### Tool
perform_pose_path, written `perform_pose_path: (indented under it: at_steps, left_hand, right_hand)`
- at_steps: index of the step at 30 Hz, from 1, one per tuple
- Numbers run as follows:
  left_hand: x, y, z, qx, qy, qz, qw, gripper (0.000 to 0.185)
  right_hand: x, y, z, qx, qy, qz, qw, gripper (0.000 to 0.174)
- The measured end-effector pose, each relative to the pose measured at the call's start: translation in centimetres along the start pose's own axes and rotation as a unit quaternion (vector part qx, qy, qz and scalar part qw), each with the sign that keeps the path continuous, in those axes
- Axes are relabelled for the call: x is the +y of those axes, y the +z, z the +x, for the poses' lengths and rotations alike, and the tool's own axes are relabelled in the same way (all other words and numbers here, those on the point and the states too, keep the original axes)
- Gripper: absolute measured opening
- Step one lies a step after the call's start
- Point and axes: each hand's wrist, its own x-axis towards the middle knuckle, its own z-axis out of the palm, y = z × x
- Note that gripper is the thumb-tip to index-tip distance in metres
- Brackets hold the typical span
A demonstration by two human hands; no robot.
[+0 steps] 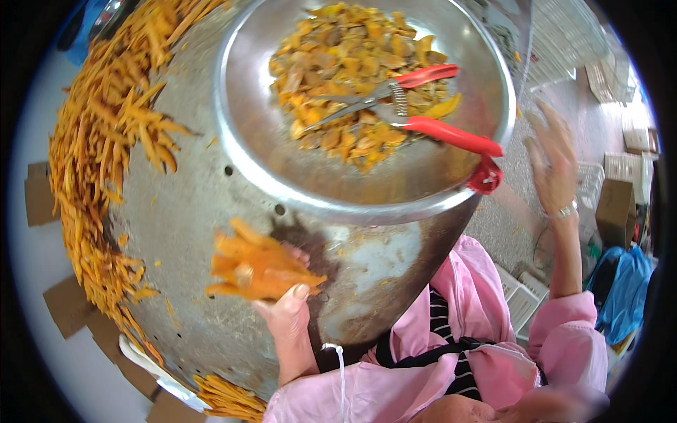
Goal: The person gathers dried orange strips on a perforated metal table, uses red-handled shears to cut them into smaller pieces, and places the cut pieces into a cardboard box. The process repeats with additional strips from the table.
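Observation:
My left hand (288, 312) grips a cluster of orange, finger-like pieces (259, 264), perhaps chicken feet, just above the metal table. My right hand (552, 158) is raised beyond the right rim of a wide stainless steel basin (365, 214); its fingers are spread and slightly blurred, with nothing in them. Inside the basin lies a heap of small yellow-orange pieces (338, 69). Spring-loaded snips with red handles (449, 137) rest on that heap, jaws apart, one handle reaching the basin's lower right rim.
A long pile of orange, finger-like pieces (100, 132) lines the left side of the metal table (174, 222). Another bunch (227, 396) lies at its lower edge. Plastic crates (627, 169), a cardboard box (615, 211) and a blue bag (621, 296) stand on the right.

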Motion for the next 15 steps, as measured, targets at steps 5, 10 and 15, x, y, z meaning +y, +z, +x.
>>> perform_pose_path:
  at_steps: [5,10,15]
  left_hand:
    - [1.1,1.5,0.0,-0.046,-0.11,-0.048,0.992,0.077]
    - [1.3,1.2,0.4,-0.141,-0.131,-0.089,0.977,0.077]
    - [2.5,-0.7,0.9,-0.124,-0.084,-0.131,0.98,0.064]
  right_hand:
    - [-5.6,-0.7,4.8,-0.134,-0.09,0.189,0.969,0.069]
    - [-6.0,2.5,10.1,-0.276,-0.26,0.158,0.912,0.101]
    - [-7.5,1.3,12.4,-0.365,-0.168,0.159,0.902,0.078]
